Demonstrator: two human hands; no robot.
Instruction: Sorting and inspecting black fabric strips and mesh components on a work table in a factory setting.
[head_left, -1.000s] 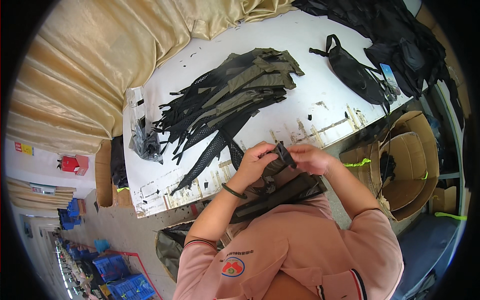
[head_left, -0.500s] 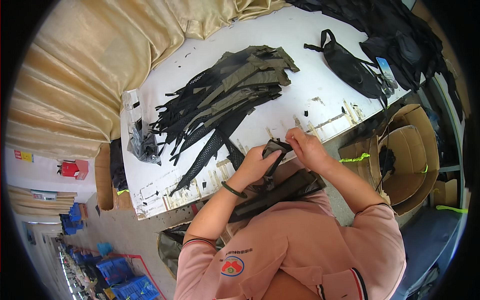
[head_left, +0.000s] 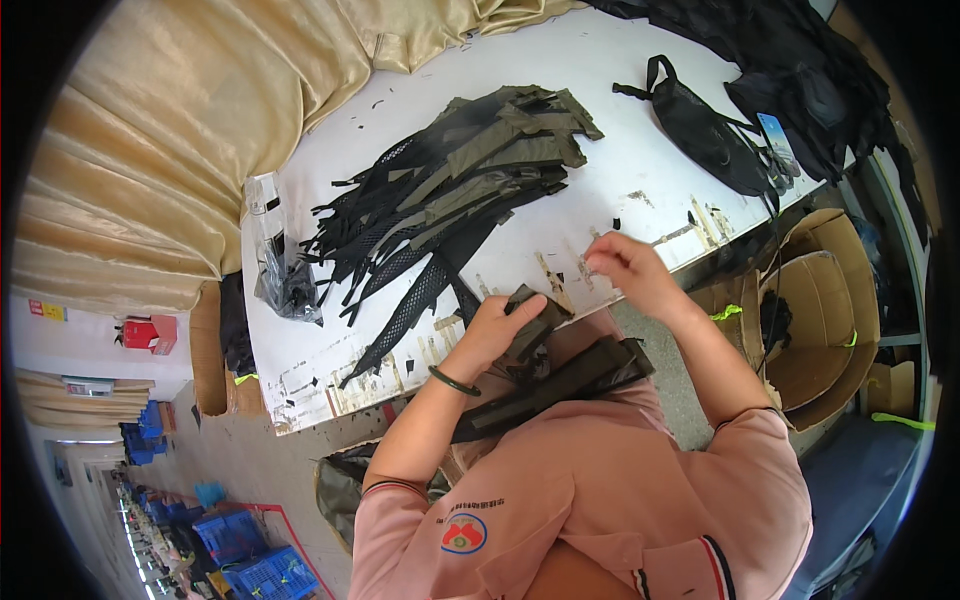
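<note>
A: Lap first. Stack of flat olive and black webbing-and-mesh strips lies across the person's lap, against the pink shirt, just below the near table edge.

B: Left hand?

A: Left hand with a dark green bangle at the wrist, fingers curled around one small olive-black fabric piece, gripping it at the table edge. That piece sits right above the lap stack, touching it as far as I can tell.

B: Right hand?

A: Right hand is up over the near edge of the white table, apart from the left. Fingertips drawn together in a pinch; whatever is between them is too small to tell.

B: Further out?

A: Big fanned pile of black mesh and olive strap pieces mid-table. Left of it, clear plastic bag with dark bits inside. Black scraps scattered on the tabletop. Far right, black mesh pouch with a strap, then heap of black fabric at the corner. Tan draped cloth beyond the far left edge. Open brown cardboard box on the floor to the right.
</note>
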